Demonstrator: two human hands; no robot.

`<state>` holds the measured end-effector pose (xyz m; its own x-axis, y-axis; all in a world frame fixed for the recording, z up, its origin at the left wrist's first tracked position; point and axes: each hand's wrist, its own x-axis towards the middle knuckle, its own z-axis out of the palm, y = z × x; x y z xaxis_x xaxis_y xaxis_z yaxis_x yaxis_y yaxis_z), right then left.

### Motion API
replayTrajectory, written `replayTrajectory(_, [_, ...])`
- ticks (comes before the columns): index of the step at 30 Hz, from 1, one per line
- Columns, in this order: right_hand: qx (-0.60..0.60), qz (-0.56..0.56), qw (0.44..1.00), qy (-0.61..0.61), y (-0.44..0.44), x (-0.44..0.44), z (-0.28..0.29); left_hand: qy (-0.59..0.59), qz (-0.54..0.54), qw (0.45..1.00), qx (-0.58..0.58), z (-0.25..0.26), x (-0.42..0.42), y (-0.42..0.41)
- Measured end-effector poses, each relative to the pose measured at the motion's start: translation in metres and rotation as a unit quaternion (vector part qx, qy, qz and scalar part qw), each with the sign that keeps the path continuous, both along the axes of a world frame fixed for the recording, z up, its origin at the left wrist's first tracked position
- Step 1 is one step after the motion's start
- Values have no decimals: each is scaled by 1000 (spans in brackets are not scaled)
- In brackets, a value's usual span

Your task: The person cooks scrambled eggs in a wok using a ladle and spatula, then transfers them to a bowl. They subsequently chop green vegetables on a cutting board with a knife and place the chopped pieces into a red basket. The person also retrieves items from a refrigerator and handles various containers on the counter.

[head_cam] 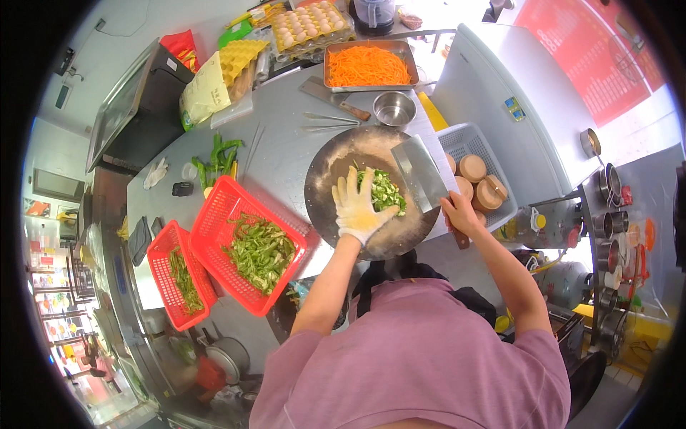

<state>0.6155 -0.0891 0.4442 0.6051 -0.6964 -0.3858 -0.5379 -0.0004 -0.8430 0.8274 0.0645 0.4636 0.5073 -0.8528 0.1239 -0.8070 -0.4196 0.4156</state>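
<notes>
My left hand, in a white and yellow work glove, lies with fingers spread at the left side of a heap of chopped green peppers. Part of the heap is hidden beneath it. The heap sits on a round, dark-edged chopping board. Bare of any glove, my right hand grips the wooden handle of a broad cleaver at the board's right edge. The blade lies flat-side up, apart from the peppers.
Left of the board, a large red basket and a smaller one hold cut green peppers. Beyond are a second cleaver, tongs, a steel bowl and a tray of shredded carrot. A grey crate holds round wooden-looking pieces.
</notes>
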Motion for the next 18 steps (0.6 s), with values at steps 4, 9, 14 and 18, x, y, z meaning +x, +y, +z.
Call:
replayTrajectory(4, [-20, -14, 1000, 18, 30, 6, -19, -19, 24, 1000, 1, 3, -13, -14])
replayTrajectory(9, [-7, 2, 999, 47, 72, 45, -13, -7, 59, 998, -35, -13, -10, -31])
replayTrajectory(14, [49, 21, 999, 3, 92, 68, -10, 24, 76, 984, -162, -31, -1, -26])
replayTrajectory(18, [84, 30, 994, -56, 92, 64, -16, 29, 73, 978, -194, -22, -3, -29])
